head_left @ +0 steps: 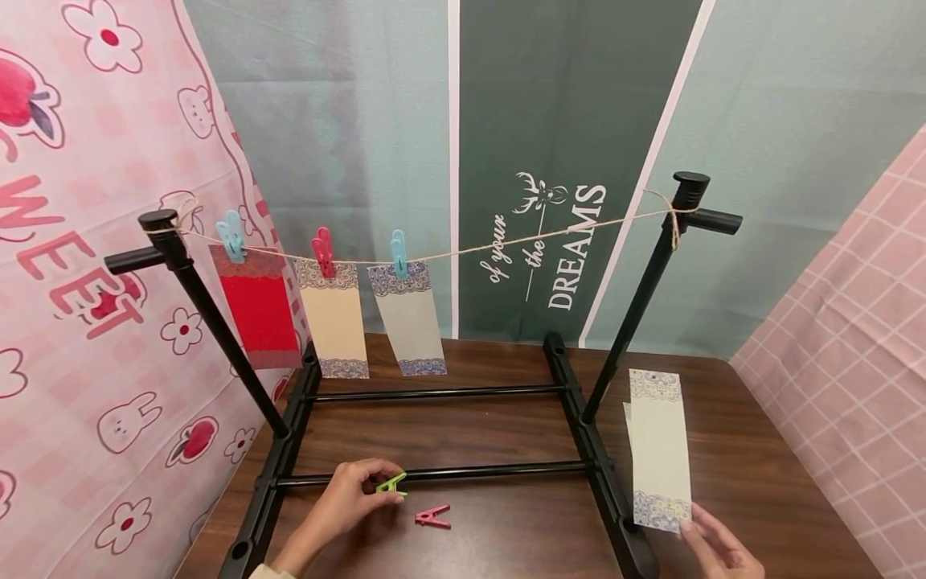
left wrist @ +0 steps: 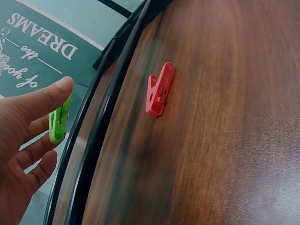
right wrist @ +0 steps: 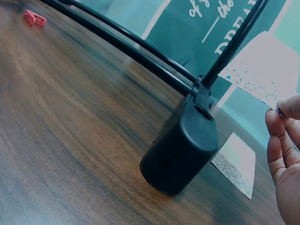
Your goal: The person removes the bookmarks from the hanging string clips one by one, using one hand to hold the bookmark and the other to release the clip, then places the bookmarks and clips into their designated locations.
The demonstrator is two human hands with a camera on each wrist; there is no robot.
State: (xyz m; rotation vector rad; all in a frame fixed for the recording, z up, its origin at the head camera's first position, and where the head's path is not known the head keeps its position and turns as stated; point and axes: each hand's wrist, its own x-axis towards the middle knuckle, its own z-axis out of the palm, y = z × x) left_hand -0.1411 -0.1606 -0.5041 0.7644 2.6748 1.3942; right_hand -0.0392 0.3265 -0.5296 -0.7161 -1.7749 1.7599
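My left hand point(head_left: 347, 500) pinches a green clothespin point(left wrist: 58, 123) between thumb and fingers, close over the rack's front crossbar. On the table beside it lies a red clothespin point(head_left: 433, 517). At the right, the thumb and fingers of my right hand point(head_left: 719, 547) grip a patterned paper card point(head_left: 660, 450) by its lower corner, so it stands upright. Another card point(right wrist: 236, 161) lies on the table beneath it. Along the string point(head_left: 506, 241) hang a red card point(head_left: 260, 314), a cream card point(head_left: 334, 322) and a pale grey card point(head_left: 409, 326), each under a clothespin.
A black rack point(head_left: 596, 482) with two uprights and crossbars stands on the brown wooden table point(head_left: 506, 539). Its left post point(head_left: 217, 338) and right post point(head_left: 637, 305) carry the string. Printed cloths hang behind and at both sides.
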